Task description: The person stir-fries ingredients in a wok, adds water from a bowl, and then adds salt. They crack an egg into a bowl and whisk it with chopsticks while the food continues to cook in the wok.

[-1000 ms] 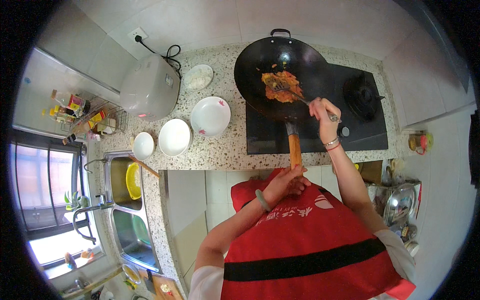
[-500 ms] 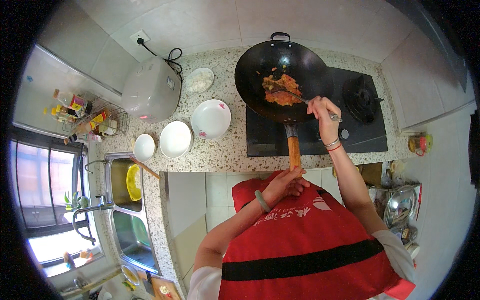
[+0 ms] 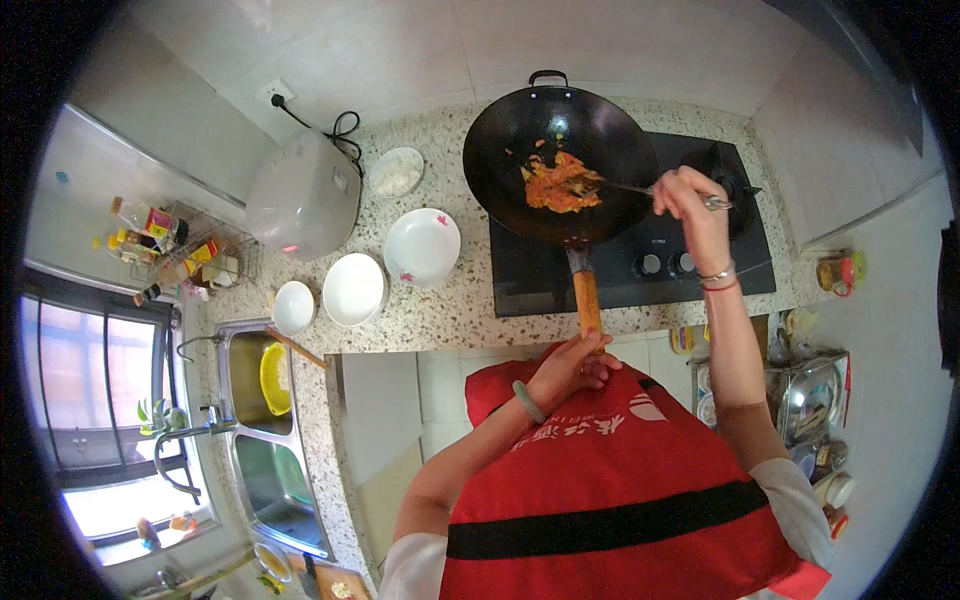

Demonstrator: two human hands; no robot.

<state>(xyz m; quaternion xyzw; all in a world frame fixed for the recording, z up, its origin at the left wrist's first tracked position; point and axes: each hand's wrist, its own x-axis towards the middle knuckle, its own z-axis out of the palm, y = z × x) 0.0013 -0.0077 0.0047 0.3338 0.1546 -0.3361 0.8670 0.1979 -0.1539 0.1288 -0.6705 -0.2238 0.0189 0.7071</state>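
A black wok (image 3: pixel 500 190) stands over the stove with a heap of orange-red food (image 3: pixel 560 185) at its bottom. My left hand (image 3: pixel 575 367) is closed around the end of its wooden handle (image 3: pixel 587 300). Over the wok's right side, my right hand (image 3: pixel 692 205) grips a long-handled metal spatula (image 3: pixel 632 188). The spatula's head reaches into the food and is partly hidden by it, so its exact shape is unclear.
Left of the wok are a white dish with pink flowers (image 3: pixel 422 245), two white bowls (image 3: pixel 355 288), a plate of white food (image 3: pixel 397 172) and a rice cooker (image 3: pixel 305 200). The black stove (image 3: pixel 600 275) lies beneath the wok. A double sink (image 3: pixel 262 450) is further left.
My right hand has moved right, away from the wok's middle, drawing the spatula with it. The food has shifted a little. My left hand keeps its hold on the wok handle.
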